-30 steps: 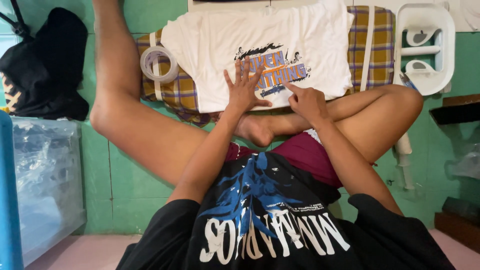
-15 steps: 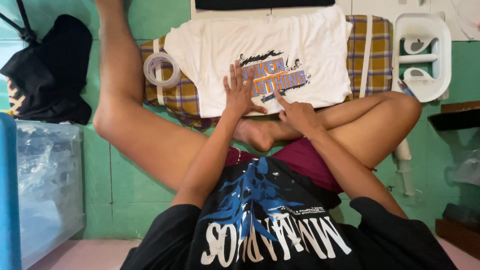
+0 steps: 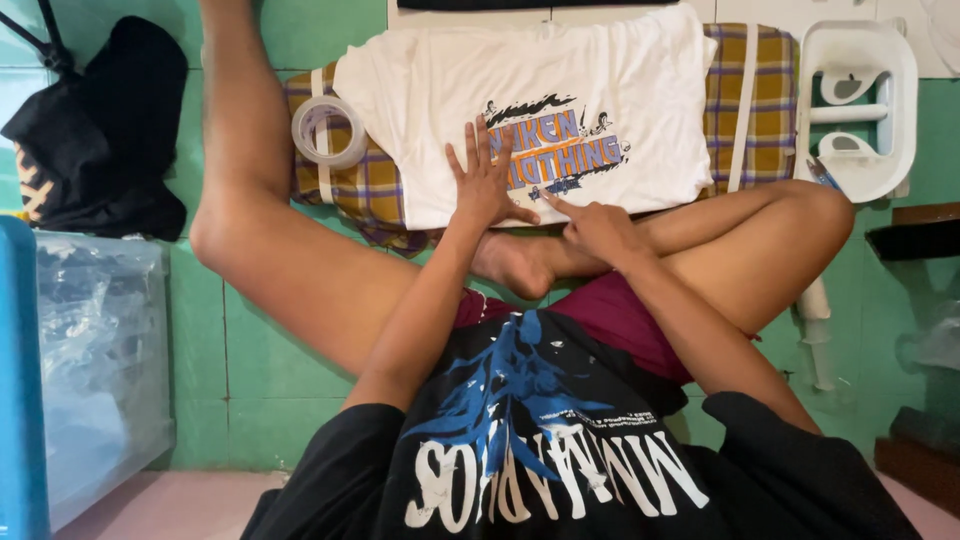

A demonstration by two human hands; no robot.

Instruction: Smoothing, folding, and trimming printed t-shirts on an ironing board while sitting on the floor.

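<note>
Both grips open: left hand flat on white printed T-shirt, right hand at its hem

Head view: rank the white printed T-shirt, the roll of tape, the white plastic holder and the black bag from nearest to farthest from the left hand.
From the left hand:
1. White printed T-shirt, directly under the palm.
2. Roll of tape, on its left, on the plaid cloth.
3. White plastic holder, far right.
4. Black bag, far left.
The last two are nearly too close to call.
</note>
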